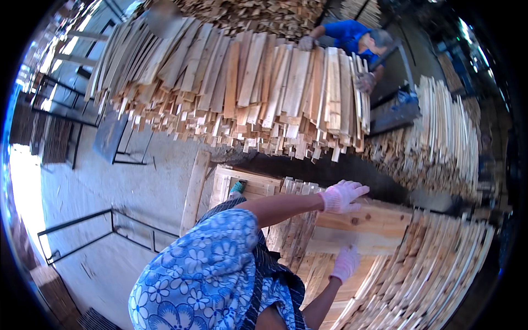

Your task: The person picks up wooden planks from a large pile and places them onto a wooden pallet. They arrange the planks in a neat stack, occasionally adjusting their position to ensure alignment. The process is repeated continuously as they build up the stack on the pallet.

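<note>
Grey concrete floor (148, 192) on your left, black metal frame (112, 220) standing on it, dark-topped metal stand (108, 138) farther off on same floor, knotted wooden board (379, 219) in front of you, support beneath mostly hidden.

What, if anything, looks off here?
Mainly the big strip pile: its near ends jut out unevenly instead of lining up. The board by the left hand and right hand shows dark knots, probably natural. No spill is evident.
</note>
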The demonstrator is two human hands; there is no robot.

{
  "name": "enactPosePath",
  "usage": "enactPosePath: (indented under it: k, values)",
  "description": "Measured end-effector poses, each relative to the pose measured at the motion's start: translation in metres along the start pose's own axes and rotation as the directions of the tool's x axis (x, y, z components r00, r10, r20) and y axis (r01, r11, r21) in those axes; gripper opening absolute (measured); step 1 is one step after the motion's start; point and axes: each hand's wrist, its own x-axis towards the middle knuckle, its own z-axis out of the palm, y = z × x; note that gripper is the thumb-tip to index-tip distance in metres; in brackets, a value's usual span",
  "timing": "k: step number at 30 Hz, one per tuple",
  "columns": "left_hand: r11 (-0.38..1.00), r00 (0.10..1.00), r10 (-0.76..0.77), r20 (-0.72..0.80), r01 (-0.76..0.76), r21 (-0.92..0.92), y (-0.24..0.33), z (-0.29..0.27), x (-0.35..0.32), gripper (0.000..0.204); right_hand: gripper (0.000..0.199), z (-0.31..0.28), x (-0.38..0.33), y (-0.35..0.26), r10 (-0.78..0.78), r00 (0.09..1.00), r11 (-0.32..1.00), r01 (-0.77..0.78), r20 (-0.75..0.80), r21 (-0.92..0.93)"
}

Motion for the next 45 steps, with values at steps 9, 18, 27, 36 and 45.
enactPosePath:
  k: [9, 18, 27, 36, 45]
  values:
    - [0.57, 0.477, -0.819, -0.319, 0.74, -0.357, -0.236, -0.119, -0.255, 0.052, 0.046, 0.064, -0.021, -0.226, -0.835, 0.536, 0.543, 0.765, 0.124, 0.346]
    - [0.408, 0.287, -0.908, -0.304, 0.446, -0.797, -0.418, -0.228, -0.291, 0.061, 0.057, 0.188, 0.066, -0.458, -0.768, 0.384, 0.542, 0.816, 0.513, 0.202]
    - [-0.338, 0.403, -0.906, 0.132, -0.5, -0.797, -0.466, -0.234, -0.177, 0.086, 0.1, 0.279, 0.183, -0.622, -0.567, 0.81, 0.787, 0.479, 0.149, 0.389]
    - [-0.046, -0.231, -0.969, 0.087, -0.177, -0.983, -0.493, -0.241, -0.149, 0.088, 0.115, 0.287, 0.178, -0.647, -0.316, 0.907, 0.921, 0.223, 0.279, 0.319]
    - [0.113, -0.189, -0.976, -0.109, -0.008, -0.994, -0.441, -0.23, -0.131, 0.09, 0.105, 0.296, 0.182, -0.634, -0.4, 0.906, 0.842, 0.304, 0.138, 0.445]
